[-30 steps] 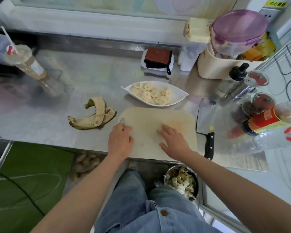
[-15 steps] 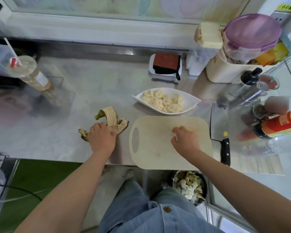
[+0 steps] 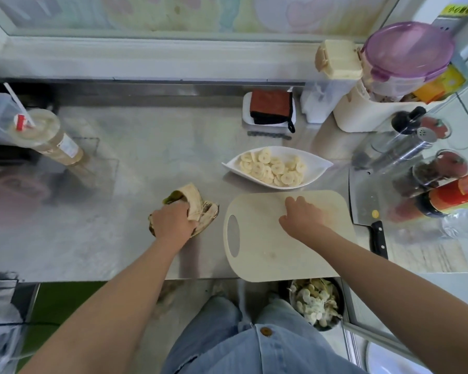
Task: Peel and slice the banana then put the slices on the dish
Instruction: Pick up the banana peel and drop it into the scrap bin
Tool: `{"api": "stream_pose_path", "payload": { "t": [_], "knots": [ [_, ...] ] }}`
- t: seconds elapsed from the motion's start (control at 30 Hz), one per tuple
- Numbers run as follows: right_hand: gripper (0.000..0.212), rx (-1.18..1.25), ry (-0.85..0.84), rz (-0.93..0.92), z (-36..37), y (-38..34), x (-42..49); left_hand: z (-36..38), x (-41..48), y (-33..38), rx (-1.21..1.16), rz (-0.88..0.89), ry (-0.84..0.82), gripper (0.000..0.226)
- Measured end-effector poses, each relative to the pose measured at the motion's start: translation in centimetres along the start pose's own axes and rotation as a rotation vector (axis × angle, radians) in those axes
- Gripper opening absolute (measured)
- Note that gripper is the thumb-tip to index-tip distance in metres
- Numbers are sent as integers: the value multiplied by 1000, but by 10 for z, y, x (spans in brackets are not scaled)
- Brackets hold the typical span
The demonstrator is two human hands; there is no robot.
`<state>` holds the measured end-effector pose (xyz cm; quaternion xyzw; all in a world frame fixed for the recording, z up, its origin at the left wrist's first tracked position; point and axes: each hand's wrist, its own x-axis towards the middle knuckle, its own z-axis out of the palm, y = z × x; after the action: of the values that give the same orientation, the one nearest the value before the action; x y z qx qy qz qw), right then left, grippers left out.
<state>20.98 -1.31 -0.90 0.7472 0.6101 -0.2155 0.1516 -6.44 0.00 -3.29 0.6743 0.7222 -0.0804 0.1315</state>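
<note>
Several banana slices (image 3: 273, 168) lie in the white leaf-shaped dish (image 3: 315, 168) behind the cutting board (image 3: 257, 255). The board is pale and bare of fruit. My right hand (image 3: 304, 215) rests flat on its far middle, fingers slightly spread, holding nothing. My left hand (image 3: 172, 221) is closed over the banana peel (image 3: 197, 203) on the steel counter just left of the board; the peel is bunched up under my fingers. A cleaver (image 3: 366, 209) with a black handle lies flat on the counter right of the board.
A drink cup with a straw (image 3: 45, 136) stands far left. Spice jars, a shaker and a red bottle (image 3: 454, 193) crowd the right side. A sponge in a tray (image 3: 270, 109) sits at the back. A waste bin (image 3: 316, 300) stands below the counter edge.
My left hand left the board, went left to the peel and closed on it, gathering it up. My right hand stayed on the board.
</note>
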Motion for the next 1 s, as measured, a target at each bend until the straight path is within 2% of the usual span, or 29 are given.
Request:
{"api": "stream_pose_path", "payload": {
  "t": [0.07,0.2,0.27,0.33,0.4,0.5,0.6,0.73,0.83,0.9,1.0],
  "knots": [
    [41,92,64,-144,-1,-9,1,-8,-2,-3,69,149,25,24],
    [57,402,235,-707,-15,-44,-7,-21,-4,1,103,446,162,22],
    [64,431,249,-881,-27,-62,-12,-28,-5,3,121,580,258,27],
    [76,370,217,-977,-34,-75,-16,-34,-8,7,133,684,336,24],
    [84,265,194,-981,-33,-80,-16,-41,-12,13,86,698,410,23],
    [82,186,203,-902,-25,-76,-14,-46,-20,19,-87,516,457,25],
    [71,295,189,-805,-19,-65,-14,-51,-26,27,-287,301,406,20],
    [55,481,134,-682,-22,-58,-21,-54,-23,43,-627,132,336,27],
    [42,511,221,-624,-21,-51,-20,-56,-21,56,-888,50,278,29],
    [42,552,275,-615,-19,-45,-19,-57,-22,63,-1053,-16,241,29],
    [50,642,237,-614,-20,-36,-21,-56,-22,70,-1203,-82,193,30]
  ]
}}
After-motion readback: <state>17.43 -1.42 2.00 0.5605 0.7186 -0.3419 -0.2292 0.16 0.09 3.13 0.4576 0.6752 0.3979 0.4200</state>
